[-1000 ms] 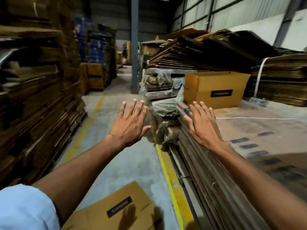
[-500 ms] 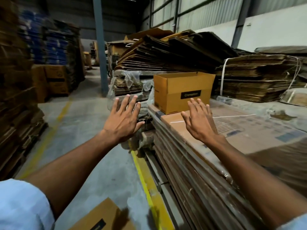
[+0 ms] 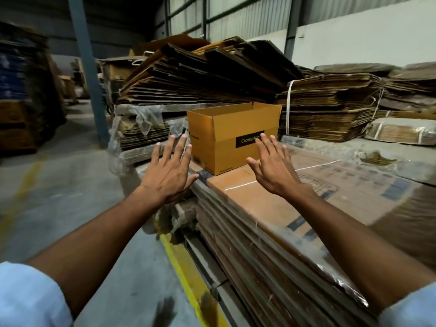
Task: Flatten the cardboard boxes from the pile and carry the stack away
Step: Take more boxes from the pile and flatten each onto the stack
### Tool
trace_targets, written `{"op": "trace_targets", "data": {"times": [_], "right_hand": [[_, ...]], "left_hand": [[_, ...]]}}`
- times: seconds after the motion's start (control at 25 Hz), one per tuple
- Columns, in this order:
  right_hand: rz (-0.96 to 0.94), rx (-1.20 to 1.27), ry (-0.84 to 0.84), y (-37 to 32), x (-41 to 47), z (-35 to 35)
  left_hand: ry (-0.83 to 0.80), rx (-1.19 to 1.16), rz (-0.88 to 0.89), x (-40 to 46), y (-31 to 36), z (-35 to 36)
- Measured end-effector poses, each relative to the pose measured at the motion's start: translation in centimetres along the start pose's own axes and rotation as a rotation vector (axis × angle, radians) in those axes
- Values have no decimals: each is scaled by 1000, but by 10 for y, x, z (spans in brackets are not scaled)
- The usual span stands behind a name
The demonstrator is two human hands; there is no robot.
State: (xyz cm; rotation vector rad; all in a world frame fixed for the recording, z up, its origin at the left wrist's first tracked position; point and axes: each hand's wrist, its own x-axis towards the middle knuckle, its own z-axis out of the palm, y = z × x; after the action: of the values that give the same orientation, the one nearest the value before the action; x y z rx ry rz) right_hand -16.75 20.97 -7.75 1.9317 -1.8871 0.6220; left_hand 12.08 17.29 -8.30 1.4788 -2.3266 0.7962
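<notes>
An upright yellow-brown cardboard box [image 3: 226, 138] with a black label stands open-topped on a wrapped stack of flat cardboard sheets [image 3: 271, 220]. My left hand [image 3: 168, 172] hovers with fingers spread just left of the box's near corner. My right hand [image 3: 273, 166] is stretched out with straight fingers in front of the box's labelled side, fingertips overlapping the label. Neither hand holds anything. Whether the fingertips touch the box I cannot tell.
Tall heaps of flattened cardboard [image 3: 200, 76] and strapped bundles [image 3: 330, 107] fill the space behind the box. A steel column [image 3: 89, 74] stands at the left. A yellow floor line [image 3: 186, 274] runs along the stack's base, beside the concrete aisle [image 3: 66, 185].
The view has swung right and closer to the box. Both hands have moved forward to either side of it. The flat box on the floor has dropped out of view.
</notes>
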Motion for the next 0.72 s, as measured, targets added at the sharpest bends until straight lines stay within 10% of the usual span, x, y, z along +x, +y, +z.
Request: {"op": "trace_targets", "data": {"times": [0.72], "right_hand": [[-55,49,-87,73,277,194]], "left_hand": [[-56,-62,-28,278,-29,177]]}}
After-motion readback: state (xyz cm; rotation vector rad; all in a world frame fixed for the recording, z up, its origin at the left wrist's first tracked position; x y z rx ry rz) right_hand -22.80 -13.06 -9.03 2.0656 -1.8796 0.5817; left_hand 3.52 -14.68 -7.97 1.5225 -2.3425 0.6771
